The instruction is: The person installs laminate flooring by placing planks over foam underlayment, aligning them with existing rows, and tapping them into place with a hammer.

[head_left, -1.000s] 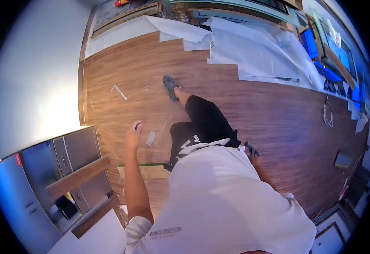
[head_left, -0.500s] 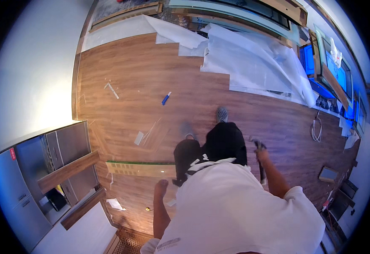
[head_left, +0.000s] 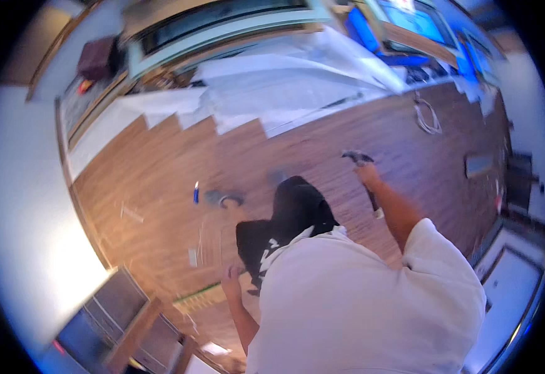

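My right hand (head_left: pixel 366 174) is closed around a hammer (head_left: pixel 351 154), gripping it close under the dark head. The handle runs down past my forearm to a pale end. My left hand (head_left: pixel 231 280) hangs at my left side, beside my dark trousers, and no object shows in it. Its fingers are smeared by motion. Below me lies a wood-look plank floor (head_left: pixel 322 163). A blue utility knife (head_left: pixel 196 194) rests on it near my foot, apart from both hands.
White sheeting (head_left: pixel 247 81) borders the stepped plank edge at the far side, with framed panels behind it. A coiled cable (head_left: pixel 427 118) lies far right. Offcuts (head_left: pixel 193 257) and a pale board (head_left: pixel 201 300) lie on the left. Grey cabinets (head_left: pixel 113 305) stand lower left.
My view has swung round to the right and my feet have shifted in a step. The hammer stays in my right hand, now held farther forward. The knife now appears nearer my foot.
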Demonstrator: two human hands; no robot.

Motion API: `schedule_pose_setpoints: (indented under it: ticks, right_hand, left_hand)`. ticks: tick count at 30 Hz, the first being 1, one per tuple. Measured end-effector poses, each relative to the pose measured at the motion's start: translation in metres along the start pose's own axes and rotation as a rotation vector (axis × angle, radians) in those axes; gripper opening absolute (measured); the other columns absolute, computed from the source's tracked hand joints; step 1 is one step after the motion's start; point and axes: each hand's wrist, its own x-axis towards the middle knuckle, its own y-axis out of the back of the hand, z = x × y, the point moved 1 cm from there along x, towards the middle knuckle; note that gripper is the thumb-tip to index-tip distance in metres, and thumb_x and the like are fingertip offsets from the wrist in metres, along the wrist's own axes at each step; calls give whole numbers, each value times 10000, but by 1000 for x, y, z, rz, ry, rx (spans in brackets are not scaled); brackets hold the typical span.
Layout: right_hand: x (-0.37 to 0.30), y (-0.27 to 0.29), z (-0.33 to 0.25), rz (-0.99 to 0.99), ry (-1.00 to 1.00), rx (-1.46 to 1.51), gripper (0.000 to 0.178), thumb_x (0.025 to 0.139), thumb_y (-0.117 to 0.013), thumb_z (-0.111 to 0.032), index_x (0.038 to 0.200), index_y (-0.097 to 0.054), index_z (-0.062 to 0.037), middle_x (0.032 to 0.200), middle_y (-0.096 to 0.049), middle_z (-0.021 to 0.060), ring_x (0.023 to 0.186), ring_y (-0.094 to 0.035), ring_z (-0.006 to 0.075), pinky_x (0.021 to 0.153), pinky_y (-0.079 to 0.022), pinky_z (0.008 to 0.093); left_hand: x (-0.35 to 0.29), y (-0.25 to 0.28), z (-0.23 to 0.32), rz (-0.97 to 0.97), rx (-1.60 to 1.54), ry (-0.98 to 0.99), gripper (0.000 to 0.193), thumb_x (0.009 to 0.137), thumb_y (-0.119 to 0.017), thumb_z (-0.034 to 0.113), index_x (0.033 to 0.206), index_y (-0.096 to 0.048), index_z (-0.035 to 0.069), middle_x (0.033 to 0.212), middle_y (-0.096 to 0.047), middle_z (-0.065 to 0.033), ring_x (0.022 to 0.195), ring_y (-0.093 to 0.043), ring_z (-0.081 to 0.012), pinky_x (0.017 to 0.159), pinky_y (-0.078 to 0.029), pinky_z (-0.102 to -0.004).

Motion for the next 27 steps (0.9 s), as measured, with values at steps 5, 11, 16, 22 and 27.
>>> schedule_pose_setpoints:
  ticks: [5, 11, 16, 22, 27]
  right_hand:
    - [-71, -41, 127, 33, -139, 78, 297, 842, -697, -266, 934, -667, 15, 774, -653, 162, 670, -635, 312, 599, -506, 413]
    - [-187, -81, 167, 144, -339, 395, 232, 829, -700, -214, 906, -646, -2, 668, -606, 100, 551, -611, 229, 486, -490, 378]
    - [-276, -159, 223, 297, -411, 538, 250, 818, -687, -214, 913, -641, 13, 712, -621, 140, 529, -607, 229, 470, -495, 378]
    - [-407, -250, 308, 205, -973, 934, 179, 849, -683, -158, 892, -613, 1, 633, -567, 108, 480, -563, 222, 417, -459, 375]
    - [-381, -273, 370, 322, -1027, 997, 193, 809, -709, -111, 945, -667, 18, 711, -646, 138, 540, -623, 228, 480, -498, 387]
  left_hand:
    - [11, 11, 6, -244, 278, -135, 303, 963, -564, 241, 1059, -647, -34, 851, -674, -94, 825, -641, -181, 752, -510, -348]
    - [150, 16, 63, -393, 399, -140, 329, 941, -576, 272, 1028, -661, -33, 901, -692, -152, 853, -657, -241, 783, -508, -380]
    - [271, 9, 116, -460, 635, -328, 250, 988, -544, 173, 1110, -620, -32, 888, -672, -87, 815, -649, -184, 736, -525, -316]
    - [237, -132, 150, -624, 964, -392, 414, 913, -584, 366, 1162, -649, 41, 996, -698, -191, 941, -667, -338, 827, -504, -433]
    - [228, -259, 112, -877, 815, -479, 310, 966, -555, 249, 1142, -621, 3, 929, -687, -132, 846, -658, -222, 748, -526, -346]
